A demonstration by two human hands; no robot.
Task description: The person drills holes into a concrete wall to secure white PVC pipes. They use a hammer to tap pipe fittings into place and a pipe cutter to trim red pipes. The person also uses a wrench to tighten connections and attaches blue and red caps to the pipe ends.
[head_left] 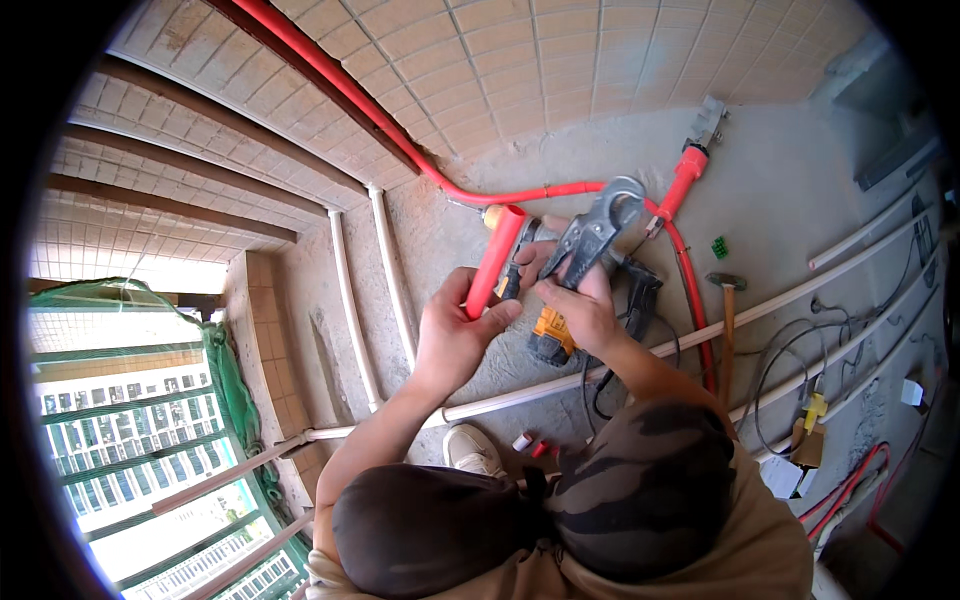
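In the head view, the left hand point(455, 335)'s fingers wrap around the low end of a short red pipe point(493, 260), up near twelve o'clock. The right hand point(583, 310)'s fingers grip the handles of a pipe cutter point(596, 230) at two o'clock, its head apart from the pipe. A long red pipe point(545, 190) is already down, running from the wall point(600, 60) at eleven o'clock over the floor point(600, 150) toward three. The short pipe looks loose, not joined to anything yet. I can't tell if it is cut.
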